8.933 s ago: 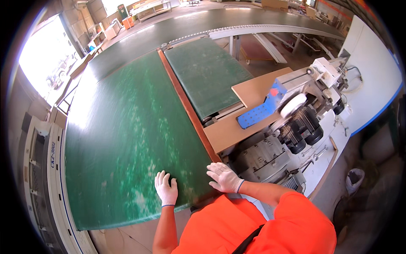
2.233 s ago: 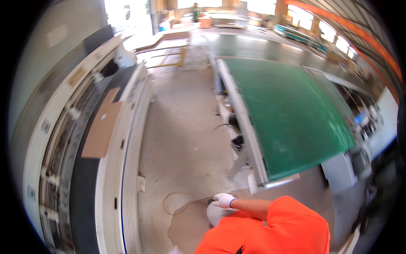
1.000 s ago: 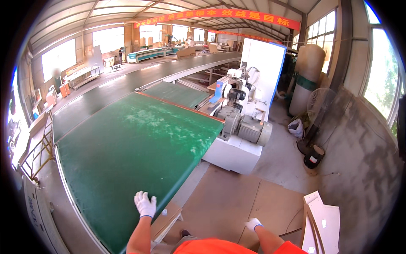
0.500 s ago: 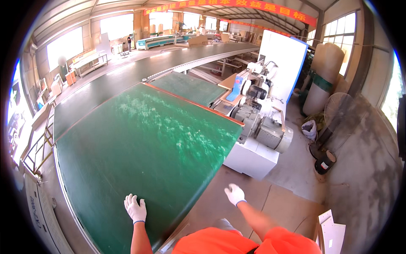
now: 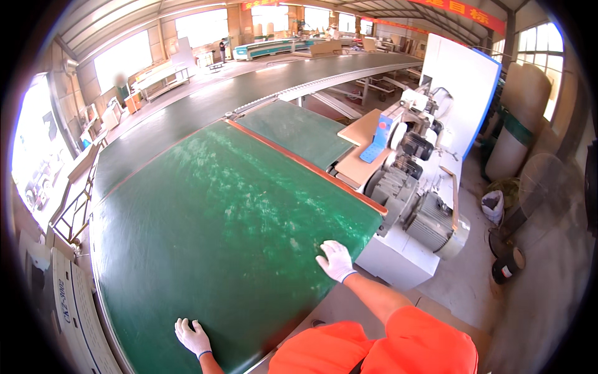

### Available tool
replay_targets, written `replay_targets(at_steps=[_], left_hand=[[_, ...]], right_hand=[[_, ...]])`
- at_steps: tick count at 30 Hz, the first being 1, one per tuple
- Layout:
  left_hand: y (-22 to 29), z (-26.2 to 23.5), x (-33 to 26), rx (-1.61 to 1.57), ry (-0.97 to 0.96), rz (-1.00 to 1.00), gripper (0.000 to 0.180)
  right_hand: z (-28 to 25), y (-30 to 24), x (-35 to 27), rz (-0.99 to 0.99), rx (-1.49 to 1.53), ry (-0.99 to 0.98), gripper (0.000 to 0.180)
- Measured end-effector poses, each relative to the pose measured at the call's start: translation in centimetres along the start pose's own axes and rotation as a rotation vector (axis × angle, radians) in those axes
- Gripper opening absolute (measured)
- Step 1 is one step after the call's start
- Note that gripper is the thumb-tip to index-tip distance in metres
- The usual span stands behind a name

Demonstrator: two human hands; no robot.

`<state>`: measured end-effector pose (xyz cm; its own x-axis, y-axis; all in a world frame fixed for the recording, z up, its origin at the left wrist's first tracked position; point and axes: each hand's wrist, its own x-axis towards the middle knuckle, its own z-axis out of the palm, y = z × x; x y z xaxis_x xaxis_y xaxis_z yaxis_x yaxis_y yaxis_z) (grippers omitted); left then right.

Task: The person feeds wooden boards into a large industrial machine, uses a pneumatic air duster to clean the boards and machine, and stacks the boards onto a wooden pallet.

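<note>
At the near end of the green belt table, the right hand, gloved, lies close to the near right corner, fingers loosely spread and holding nothing. The left hand, likewise empty and partly spread, is farther left, well apart. Beyond the right-hand edge, across the red-brown strip, a tan panel lies ahead and slightly right of the right hand, the nearer one; a blue guard partly covers it, leaving its long axis uncertain.
</note>
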<state>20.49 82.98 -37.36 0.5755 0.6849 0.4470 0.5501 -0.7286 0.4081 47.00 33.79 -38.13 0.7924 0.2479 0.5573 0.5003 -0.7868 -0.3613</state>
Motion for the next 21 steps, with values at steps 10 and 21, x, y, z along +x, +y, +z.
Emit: replay_targets(at_steps=[10,21], left_hand=[[10.9,1.5,-7.4,0.027,-0.029,0.037,0.032],[14.9,0.5,-11.8,0.040,-0.100,0.018,0.037]], right_hand=[[2.9,5.1,10.2,-0.195,0.103,-0.090,0.050],[5.3,14.2,23.1,-0.067,-0.105,-0.119,0.056]])
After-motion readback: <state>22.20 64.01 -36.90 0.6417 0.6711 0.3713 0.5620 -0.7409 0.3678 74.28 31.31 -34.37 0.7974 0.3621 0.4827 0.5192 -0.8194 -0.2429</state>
